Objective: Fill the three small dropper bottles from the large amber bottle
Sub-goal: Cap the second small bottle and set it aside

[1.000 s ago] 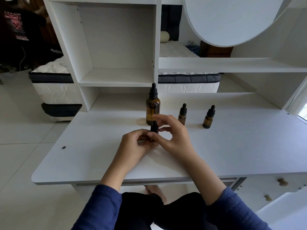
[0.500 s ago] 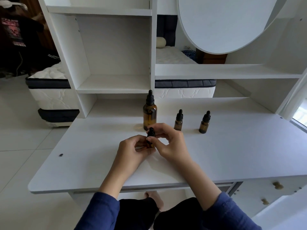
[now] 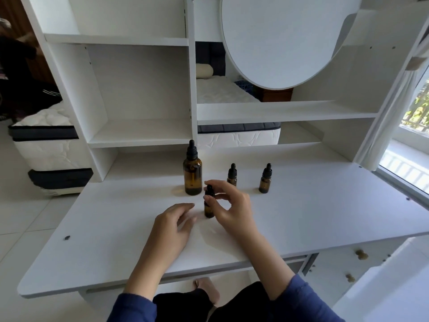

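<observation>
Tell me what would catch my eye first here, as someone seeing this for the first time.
At the middle of the white table, the right hand pinches the black cap of a small dropper bottle standing upright, while the left hand lies open beside it. Just behind stands the large amber bottle, with two more small bottles in a row to its right.

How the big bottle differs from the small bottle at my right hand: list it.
The big bottle is taller and wider than the small bottle. The big bottle stands farther back on the desk; the small bottle stands nearer its front edge. Nothing touches the big bottle; the right hand curls round the small bottle's cap. Both are amber, upright, with black dropper caps on.
</observation>
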`<control>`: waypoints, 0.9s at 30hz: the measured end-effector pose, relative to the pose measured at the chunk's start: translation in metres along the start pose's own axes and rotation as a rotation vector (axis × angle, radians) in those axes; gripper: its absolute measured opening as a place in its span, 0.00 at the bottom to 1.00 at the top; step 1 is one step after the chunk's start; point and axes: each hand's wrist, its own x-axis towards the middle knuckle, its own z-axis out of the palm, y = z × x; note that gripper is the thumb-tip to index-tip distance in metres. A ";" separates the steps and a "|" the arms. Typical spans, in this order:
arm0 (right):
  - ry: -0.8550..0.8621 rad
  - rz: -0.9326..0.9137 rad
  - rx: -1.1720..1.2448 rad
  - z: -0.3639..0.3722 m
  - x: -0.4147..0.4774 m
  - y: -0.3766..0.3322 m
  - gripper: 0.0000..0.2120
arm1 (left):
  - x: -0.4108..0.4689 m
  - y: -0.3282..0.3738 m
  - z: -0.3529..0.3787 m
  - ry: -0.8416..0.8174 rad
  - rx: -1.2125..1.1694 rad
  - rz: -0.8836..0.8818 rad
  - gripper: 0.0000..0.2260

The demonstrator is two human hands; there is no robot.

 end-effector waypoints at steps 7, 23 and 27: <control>0.094 0.074 -0.087 -0.046 -0.007 0.011 0.15 | 0.000 -0.002 0.008 0.014 0.303 0.031 0.17; 0.332 0.331 -0.218 -0.119 0.017 0.051 0.16 | 0.003 -0.005 0.013 -0.026 0.330 -0.029 0.19; 0.329 0.352 -0.190 -0.115 0.025 0.058 0.16 | 0.003 -0.005 0.013 -0.029 0.321 -0.033 0.19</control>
